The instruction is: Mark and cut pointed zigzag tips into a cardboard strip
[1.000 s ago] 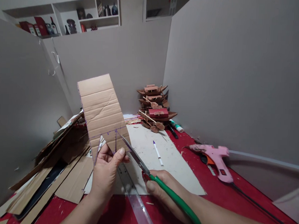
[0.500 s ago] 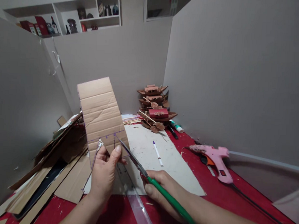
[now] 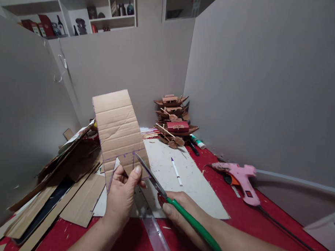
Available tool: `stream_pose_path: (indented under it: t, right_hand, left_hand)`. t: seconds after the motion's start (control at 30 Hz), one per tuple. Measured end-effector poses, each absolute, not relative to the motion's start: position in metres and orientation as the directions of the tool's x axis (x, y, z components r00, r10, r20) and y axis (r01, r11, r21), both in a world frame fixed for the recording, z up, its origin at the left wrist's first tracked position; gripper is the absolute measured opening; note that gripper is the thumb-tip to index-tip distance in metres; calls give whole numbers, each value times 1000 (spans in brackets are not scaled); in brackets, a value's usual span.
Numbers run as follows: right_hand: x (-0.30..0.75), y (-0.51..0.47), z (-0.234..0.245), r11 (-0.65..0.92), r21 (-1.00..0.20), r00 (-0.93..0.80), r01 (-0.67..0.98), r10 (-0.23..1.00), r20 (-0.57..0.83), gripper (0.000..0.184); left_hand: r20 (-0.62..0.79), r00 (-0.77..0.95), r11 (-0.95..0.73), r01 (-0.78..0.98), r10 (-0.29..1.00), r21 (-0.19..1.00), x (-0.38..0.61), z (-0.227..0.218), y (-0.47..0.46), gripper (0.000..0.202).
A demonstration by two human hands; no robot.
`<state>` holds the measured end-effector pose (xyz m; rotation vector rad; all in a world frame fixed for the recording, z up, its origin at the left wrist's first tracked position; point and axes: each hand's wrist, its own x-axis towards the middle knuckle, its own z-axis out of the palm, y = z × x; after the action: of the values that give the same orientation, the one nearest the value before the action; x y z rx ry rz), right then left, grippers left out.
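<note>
"Cardboard (image 3: 115, 123), tan and bent, with purple pen lines: who has it?"

"The left hand (image 3: 121, 199) pinches it near the bottom, thumb in front. The card rises above that hand."

"And the right hand (image 3: 194, 212)?"

"Its fingers wrap around metal scissors (image 3: 178, 207) with green handles. The blade tips are at the card, up and left of that hand, by a purple line. I can't tell if they're cutting."

"What's near?"

"A white pen (image 3: 177, 172) with a purple end lies past the right hand, on a big white sheet (image 3: 198, 199). Farther past are little brown boats (image 3: 177, 128) in a stack. A pink glue gun (image 3: 246, 179) is right of that hand. Brown cardboard scraps (image 3: 84, 199) lie left of the left hand."
</note>
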<state>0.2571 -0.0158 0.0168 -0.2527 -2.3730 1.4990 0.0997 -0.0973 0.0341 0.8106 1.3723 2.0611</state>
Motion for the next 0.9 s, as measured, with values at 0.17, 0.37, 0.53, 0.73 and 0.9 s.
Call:
stream_pose_path:
  t: [0.17,0.37,0.53,0.73,0.9]
  right_hand:
    - [257,-20,9,385,-922,-923,-42,338,183,55]
    - [255,-21,4,356,-934,-919,-34,356,169,57]
    - [254,-17,9,412,-910,-922,-46,332,197,55]
    - [254,-20,11,349,-934,-909,-76,361,209,56]
    - [256,-23,10,287,-956,-909,-62,378,173,56]
  left_hand:
    - [182,-682,-349,-115,709,930,101,34,-98,27]
    - [193,-676,-362,-116,711,925,101,36,-99,25]
    - [174,-666,-345,-133,726,929,107,34,-100,26]
    - [145,-657,-312,-144,740,939,110,33,-98,26]
    - [146,-668,-318,-143,730,937,113,35,-100,28]
